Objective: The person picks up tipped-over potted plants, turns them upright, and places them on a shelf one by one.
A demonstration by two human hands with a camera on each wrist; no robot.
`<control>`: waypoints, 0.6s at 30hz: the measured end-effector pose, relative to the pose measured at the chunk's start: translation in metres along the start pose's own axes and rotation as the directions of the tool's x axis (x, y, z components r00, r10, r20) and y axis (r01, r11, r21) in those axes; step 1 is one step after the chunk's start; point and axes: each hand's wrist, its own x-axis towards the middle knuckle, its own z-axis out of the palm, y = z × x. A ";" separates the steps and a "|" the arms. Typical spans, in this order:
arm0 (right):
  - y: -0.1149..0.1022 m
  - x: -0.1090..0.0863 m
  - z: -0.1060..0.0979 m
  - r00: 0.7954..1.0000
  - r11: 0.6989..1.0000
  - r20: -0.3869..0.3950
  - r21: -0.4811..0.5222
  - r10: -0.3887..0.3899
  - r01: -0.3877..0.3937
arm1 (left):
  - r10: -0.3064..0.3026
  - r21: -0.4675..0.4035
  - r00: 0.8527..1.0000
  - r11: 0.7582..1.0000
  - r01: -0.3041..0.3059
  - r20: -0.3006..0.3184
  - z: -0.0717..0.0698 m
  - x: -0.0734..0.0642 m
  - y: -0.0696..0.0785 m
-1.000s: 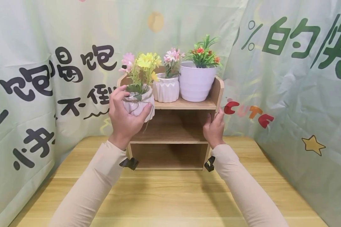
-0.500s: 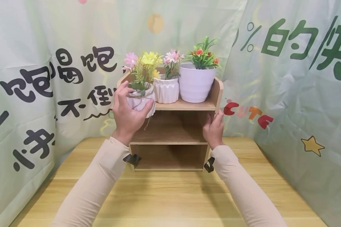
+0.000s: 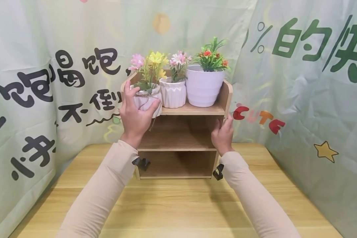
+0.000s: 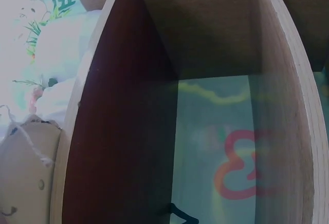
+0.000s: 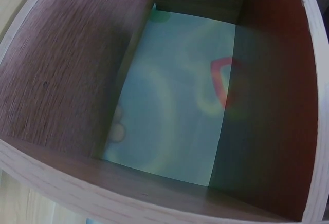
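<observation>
My left hand (image 3: 135, 115) grips a white flowerpot (image 3: 150, 99) tied with twine, holding pink and yellow flowers, at the left of the wooden shelf's top board. The left wrist view shows this pot (image 4: 28, 178) against the board's front edge; whether its base rests fully there I cannot tell. Beside it stand a ribbed white pot (image 3: 173, 93) with pink flowers and a larger white pot (image 3: 204, 87) with red flowers and green leaves. My right hand (image 3: 223, 135) grips the right side panel of the wooden shelf (image 3: 178, 148); its outer fingers are partly hidden.
The shelf stands on a light wooden table (image 3: 178, 205), its two lower compartments without any objects in view. Through the open back of a compartment the right wrist view shows the printed curtain (image 5: 169, 95). Curtains with large lettering hang behind and on both sides.
The left hand has brought the twine-tied pot slightly right, up and back, closer to the top board and the ribbed pot. The right hand stays on the side panel.
</observation>
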 end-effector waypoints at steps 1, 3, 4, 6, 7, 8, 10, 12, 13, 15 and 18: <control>0.000 0.000 0.000 1.000 1.000 0.000 -0.002 -0.003 0.003 | 0.000 -0.001 1.000 1.000 0.000 -0.001 0.001 0.000 0.000; -0.001 0.000 0.000 1.000 1.000 -0.003 0.000 0.000 0.000 | 0.006 -0.005 1.000 1.000 -0.006 -0.008 0.003 0.000 -0.001; -0.001 0.000 0.000 1.000 1.000 -0.006 0.002 0.002 -0.002 | 0.012 -0.010 1.000 1.000 -0.012 -0.013 0.004 0.000 -0.002; -0.001 0.000 0.000 1.000 1.000 -0.007 -0.002 -0.004 0.004 | 0.024 -0.016 0.999 1.000 -0.024 -0.026 0.006 -0.001 -0.003; -0.001 0.000 0.000 1.000 1.000 -0.007 -0.001 -0.006 0.006 | 0.032 -0.018 0.999 0.999 -0.033 -0.032 0.007 -0.002 -0.004; -0.001 0.000 0.000 1.000 1.000 -0.008 -0.001 -0.008 0.008 | 0.040 -0.018 0.999 0.999 -0.041 -0.036 0.008 -0.002 -0.004; -0.001 0.000 0.000 1.000 1.000 -0.008 0.000 -0.010 0.010 | 0.057 -0.017 0.998 0.998 -0.058 -0.040 0.010 -0.003 -0.005; -0.001 0.000 0.000 1.000 1.000 -0.009 0.002 -0.011 0.011 | 0.071 -0.005 0.997 0.997 -0.071 -0.037 0.012 -0.003 -0.006; -0.001 0.000 0.000 1.000 1.000 -0.010 0.002 -0.009 0.009 | 0.079 0.003 0.996 0.997 -0.079 -0.033 0.013 -0.003 -0.007; -0.001 0.000 0.000 1.000 1.000 -0.010 0.002 -0.005 0.005 | 0.097 0.021 0.995 0.995 -0.096 -0.023 0.014 -0.004 -0.007; 0.000 -0.001 0.000 1.000 1.000 -0.010 0.000 -0.004 0.004 | 0.121 0.045 0.993 0.992 -0.120 -0.009 0.015 -0.004 -0.009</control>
